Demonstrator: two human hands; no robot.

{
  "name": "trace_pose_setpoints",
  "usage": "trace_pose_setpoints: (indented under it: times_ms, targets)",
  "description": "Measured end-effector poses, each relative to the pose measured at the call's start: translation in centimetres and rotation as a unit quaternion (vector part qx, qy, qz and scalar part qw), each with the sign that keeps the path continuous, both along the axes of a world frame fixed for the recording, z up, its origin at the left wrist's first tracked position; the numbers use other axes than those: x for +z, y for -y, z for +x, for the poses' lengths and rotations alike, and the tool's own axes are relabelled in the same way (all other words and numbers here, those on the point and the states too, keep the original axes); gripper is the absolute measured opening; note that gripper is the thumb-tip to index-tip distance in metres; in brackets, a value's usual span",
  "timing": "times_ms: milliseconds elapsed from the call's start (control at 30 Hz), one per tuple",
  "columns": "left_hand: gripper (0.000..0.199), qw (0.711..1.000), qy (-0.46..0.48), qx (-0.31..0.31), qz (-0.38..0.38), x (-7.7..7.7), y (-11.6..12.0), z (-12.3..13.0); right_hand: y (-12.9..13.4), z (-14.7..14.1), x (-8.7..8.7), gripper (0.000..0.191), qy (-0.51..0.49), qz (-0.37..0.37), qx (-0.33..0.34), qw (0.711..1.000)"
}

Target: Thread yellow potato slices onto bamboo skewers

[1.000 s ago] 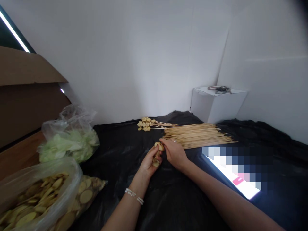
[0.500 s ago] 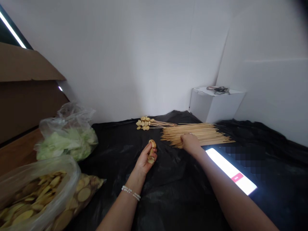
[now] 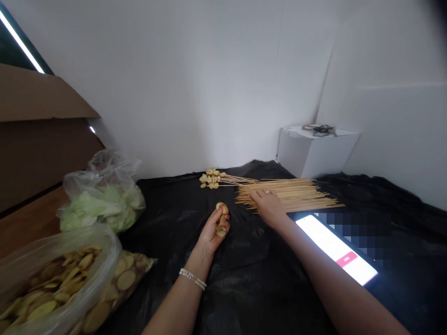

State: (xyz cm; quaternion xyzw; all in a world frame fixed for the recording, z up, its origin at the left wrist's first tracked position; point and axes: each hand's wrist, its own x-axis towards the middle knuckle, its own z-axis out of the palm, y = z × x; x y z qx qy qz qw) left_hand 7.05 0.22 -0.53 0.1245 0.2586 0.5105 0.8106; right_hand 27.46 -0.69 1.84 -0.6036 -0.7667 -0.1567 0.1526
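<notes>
Several potato slices (image 3: 221, 229) are held in a small stack by my left hand (image 3: 211, 231), its fingers wrapped round them above the black sheet. My right hand (image 3: 269, 208) is on the left part of a spread of bamboo skewers (image 3: 296, 195), fingers bent and pinched at a skewer; their tips are partly hidden. Behind both hands lies a group of skewers with potato slices (image 3: 211, 178) threaded on their left ends.
At left, an open plastic bag of potato slices (image 3: 66, 279) stands beside another bag of slices (image 3: 125, 279). Behind them is a bag of pale green leaves (image 3: 104, 204). A lit phone (image 3: 331, 246) lies under my right forearm. A white box (image 3: 314, 151) stands at back right.
My right hand has shifted left over the skewers, toward their left ends. My left hand keeps its hold on the potato slices, almost unmoved. The whole view has shifted slightly.
</notes>
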Motion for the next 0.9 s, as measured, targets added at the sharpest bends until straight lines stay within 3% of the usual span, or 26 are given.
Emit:
trace_pose_setpoints:
  times_ms: [367,733,900]
  targets:
    - [0.005,0.999,0.026,0.027,-0.029,0.0,-0.4,-0.3,3.3,-4.2,0.4,0.035,0.009,0.019,0.062,0.998]
    - [0.006,0.997,0.017,0.072,-0.027,-0.1,-0.8,-0.6,3.6,-5.0,-0.1,0.033,-0.006,0.008,0.065,0.998]
    - [0.010,0.996,-0.015,0.084,0.012,-0.1,-0.8,-0.6,3.5,-4.9,-0.1,0.034,-0.016,0.002,0.053,0.998]
